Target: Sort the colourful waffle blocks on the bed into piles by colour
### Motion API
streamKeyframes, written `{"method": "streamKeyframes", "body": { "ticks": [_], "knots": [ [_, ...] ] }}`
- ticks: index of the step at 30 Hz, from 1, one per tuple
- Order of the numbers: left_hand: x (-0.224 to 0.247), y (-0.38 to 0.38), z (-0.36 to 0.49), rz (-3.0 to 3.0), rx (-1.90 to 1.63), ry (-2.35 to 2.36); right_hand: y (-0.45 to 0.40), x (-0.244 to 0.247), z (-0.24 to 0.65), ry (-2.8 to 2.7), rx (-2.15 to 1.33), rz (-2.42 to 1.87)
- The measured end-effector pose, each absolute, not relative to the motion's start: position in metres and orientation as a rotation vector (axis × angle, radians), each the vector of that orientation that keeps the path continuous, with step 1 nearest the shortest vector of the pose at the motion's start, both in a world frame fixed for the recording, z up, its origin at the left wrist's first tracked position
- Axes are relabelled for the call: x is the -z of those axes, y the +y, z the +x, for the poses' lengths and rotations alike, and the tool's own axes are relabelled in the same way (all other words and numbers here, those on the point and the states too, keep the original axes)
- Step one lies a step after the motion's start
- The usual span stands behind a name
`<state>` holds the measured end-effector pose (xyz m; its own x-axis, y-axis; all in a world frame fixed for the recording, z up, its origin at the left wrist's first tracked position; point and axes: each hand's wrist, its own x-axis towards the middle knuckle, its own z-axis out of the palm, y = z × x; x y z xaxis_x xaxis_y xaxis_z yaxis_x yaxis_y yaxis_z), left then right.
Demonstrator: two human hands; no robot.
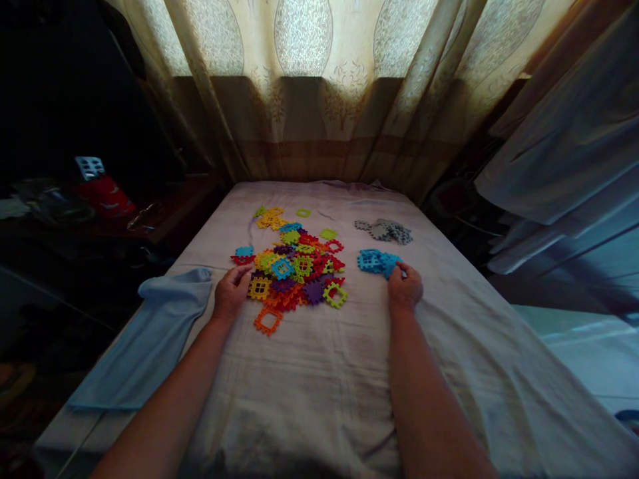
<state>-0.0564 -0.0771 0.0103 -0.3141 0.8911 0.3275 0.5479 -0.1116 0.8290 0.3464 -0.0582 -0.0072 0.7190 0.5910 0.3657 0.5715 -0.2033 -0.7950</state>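
A mixed heap of colourful toothed plastic pieces (299, 266) lies in the middle of the cloth-covered table. My left hand (233, 290) is at the heap's left edge, its fingers closed together beside a yellow window piece (259, 287); whatever they may hold is too small to make out. On the right, my right hand (405, 286) has its fingers closed on the right end of a small blue pile (374, 261). Behind that pile lies a grey pile (390, 230). An orange square frame (268, 320) rests at the front of the heap.
A light blue cloth (154, 339) lies along the table's left side. At the far left, a red container (107, 196) stands on a dark side surface. Curtains (319, 113) hang behind the table, and pale fabric (564, 146) hangs at the right.
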Motion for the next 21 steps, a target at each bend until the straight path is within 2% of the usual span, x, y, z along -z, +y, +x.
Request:
{"method": "streamKeyframes", "body": {
  "ticks": [21],
  "knots": [
    [-0.0117,-0.0794,-0.0543,1.513,-1.427,1.746,-0.0585,0.008,0.3493,-0.903,-0.071,-1.878]
  ]
}}
